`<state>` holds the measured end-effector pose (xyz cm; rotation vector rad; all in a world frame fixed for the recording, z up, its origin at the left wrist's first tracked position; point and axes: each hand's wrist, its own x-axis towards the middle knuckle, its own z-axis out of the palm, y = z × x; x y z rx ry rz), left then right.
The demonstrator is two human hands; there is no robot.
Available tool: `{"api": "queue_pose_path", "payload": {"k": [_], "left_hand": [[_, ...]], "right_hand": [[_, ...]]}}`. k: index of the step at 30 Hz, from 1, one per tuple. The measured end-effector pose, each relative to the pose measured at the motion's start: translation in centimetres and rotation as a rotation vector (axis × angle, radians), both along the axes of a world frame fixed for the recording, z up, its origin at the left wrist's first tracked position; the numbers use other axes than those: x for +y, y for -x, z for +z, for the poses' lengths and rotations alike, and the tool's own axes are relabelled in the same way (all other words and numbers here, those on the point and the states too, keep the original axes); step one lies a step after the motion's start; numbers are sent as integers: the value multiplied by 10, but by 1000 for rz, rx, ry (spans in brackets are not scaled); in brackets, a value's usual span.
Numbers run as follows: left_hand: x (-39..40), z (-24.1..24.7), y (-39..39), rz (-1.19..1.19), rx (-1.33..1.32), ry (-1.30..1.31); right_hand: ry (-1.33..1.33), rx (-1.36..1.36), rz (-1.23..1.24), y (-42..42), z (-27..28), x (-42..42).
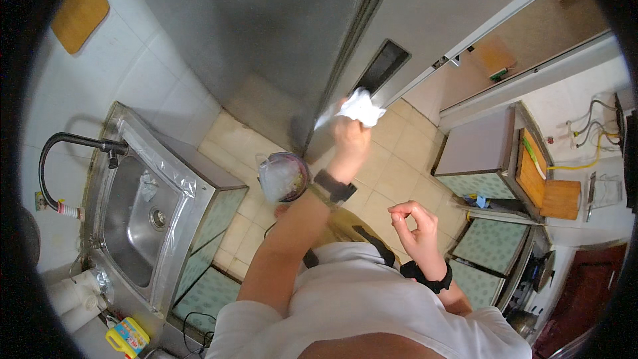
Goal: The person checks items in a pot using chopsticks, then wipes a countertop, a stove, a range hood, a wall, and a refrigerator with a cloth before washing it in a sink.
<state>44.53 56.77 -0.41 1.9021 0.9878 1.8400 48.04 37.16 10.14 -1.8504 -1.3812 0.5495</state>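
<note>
My left hand (351,134) reaches forward with a crumpled white cloth (363,107) in its fingers. The cloth lies over the lower end of a dark recessed handle (384,65) in a grey door (344,77); whether it presses on the surface cannot be told. Motion blurs the hand slightly. Bent up in front of my body, my right hand (416,224) holds nothing, its fingers curled and the thumb meeting the index fingertip. Each wrist wears a dark band.
A bin (301,179) lined with a plastic bag stands by my feet. On the left is a steel sink (134,219) with a black faucet (65,137). Cutting boards (560,199) and a green onion (534,158) lie on the right counter. Behind the door edge, a doorway (528,45) opens.
</note>
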Motion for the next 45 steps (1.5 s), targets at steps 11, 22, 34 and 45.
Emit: {"api": "queue_pose_path", "payload": {"k": [11, 22, 34, 45], "left_hand": [[4, -77, 54, -253, 355, 265], [-20, -69, 62, -323, 571, 575], [16, -4, 45, -294, 243, 250], [-26, -215, -9, -301, 75, 1031]], "right_hand": [[39, -5, 23, 14, 0, 4], [85, -23, -29, 12, -5, -4], [65, -20, 6, 7, -9, 5], [119, -25, -52, 4, -5, 4]]}}
